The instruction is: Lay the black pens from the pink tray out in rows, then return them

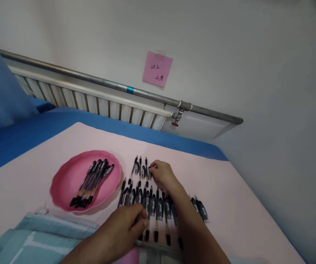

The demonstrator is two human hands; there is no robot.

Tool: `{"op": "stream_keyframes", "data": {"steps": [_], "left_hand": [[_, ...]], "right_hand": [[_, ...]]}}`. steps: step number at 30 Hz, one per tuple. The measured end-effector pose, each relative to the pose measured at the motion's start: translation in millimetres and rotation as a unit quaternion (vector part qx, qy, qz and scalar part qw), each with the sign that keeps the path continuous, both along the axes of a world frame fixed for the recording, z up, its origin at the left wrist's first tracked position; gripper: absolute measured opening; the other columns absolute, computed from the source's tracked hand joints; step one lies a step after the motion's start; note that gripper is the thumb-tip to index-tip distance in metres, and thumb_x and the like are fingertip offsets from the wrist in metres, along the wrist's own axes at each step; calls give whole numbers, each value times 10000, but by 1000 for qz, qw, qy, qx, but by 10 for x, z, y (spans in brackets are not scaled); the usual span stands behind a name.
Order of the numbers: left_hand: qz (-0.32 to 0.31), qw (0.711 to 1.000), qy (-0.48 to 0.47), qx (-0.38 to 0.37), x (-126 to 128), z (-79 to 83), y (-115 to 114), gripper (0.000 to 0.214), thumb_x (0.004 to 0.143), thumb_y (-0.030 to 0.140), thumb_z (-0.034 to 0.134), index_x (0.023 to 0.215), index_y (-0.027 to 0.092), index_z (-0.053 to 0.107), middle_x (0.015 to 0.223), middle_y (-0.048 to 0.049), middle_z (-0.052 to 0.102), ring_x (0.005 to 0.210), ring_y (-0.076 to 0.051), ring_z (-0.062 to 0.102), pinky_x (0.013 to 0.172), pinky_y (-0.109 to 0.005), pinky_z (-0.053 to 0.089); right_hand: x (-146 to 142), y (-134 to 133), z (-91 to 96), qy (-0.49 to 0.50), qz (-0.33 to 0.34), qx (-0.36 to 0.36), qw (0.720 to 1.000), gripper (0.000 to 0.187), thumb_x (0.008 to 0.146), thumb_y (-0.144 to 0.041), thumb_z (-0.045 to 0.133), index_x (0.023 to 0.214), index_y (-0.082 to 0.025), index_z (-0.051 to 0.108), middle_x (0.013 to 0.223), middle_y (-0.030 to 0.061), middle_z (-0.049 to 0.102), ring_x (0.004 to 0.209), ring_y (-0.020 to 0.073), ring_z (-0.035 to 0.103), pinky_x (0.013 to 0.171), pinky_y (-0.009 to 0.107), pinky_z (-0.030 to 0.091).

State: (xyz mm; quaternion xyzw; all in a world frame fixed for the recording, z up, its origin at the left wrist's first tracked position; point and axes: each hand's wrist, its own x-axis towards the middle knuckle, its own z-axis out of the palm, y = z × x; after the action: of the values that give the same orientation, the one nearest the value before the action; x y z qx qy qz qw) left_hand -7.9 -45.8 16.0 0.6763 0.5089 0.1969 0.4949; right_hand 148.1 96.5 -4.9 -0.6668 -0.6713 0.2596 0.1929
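Nearest the camera, your left hand (124,227) lies over the near row of uncapped pens (156,227), fingers curled; whether they hold anything cannot be told. Beyond it, your right hand (163,174) has its fingers narrowed on a pen cap (150,173), just beside the rightmost pen of the short far row (140,170). The step in hand appears to be handling this cap; the move calls for a light pinch, clear of the adjacent pen. Left of the rows, a pink dish (62,183) holds a bundle of pens (93,181). Your right forearm obstructs the near row's right end, with more caps (202,209) beyond it; a light-blue cloth (47,238) lies beside your left forearm.
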Motion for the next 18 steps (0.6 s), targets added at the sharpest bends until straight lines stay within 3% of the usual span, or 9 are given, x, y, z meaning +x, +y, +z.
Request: {"op": "stream_keyframes", "data": {"steps": [18], "left_hand": [[6, 1000, -4, -4, 16, 54, -2, 184, 806, 291, 432, 785, 183, 580, 613, 34, 528, 606, -127, 474, 555, -224, 297]], "right_hand": [[-4, 22, -64, -23, 9, 7, 1000, 162, 687, -100, 541, 748, -179, 669, 609, -9, 642, 537, 96, 566, 520, 180, 374]]}}
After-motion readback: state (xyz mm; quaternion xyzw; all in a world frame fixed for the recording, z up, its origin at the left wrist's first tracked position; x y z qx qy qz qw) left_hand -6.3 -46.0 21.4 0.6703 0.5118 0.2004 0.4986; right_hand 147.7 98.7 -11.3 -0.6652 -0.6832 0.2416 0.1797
